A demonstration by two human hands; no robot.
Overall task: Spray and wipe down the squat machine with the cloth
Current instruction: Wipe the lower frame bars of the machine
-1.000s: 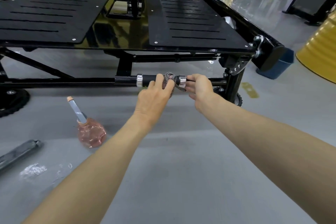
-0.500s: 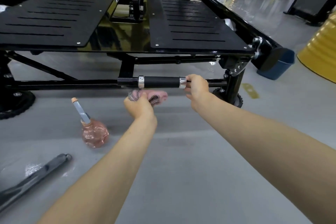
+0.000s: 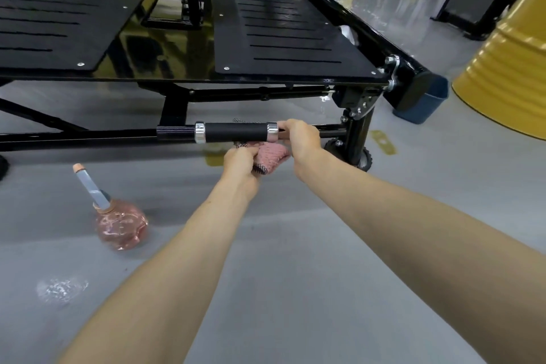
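Wiping the handle (image 3: 236,132): left grip (image 3: 240,162) pinched the pink cloth (image 3: 273,154) beneath it, right grip (image 3: 301,136) closed round the bar (image 3: 331,128); wrapping the handle seemed next.

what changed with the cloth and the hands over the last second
The left hand pulled the cloth off the black handle, dropped below it, then shifted right; it now grips the cloth bunched under the handle's right end, beside the right hand. The right hand kept its grip on the bar; the spray bottle stayed on the floor.
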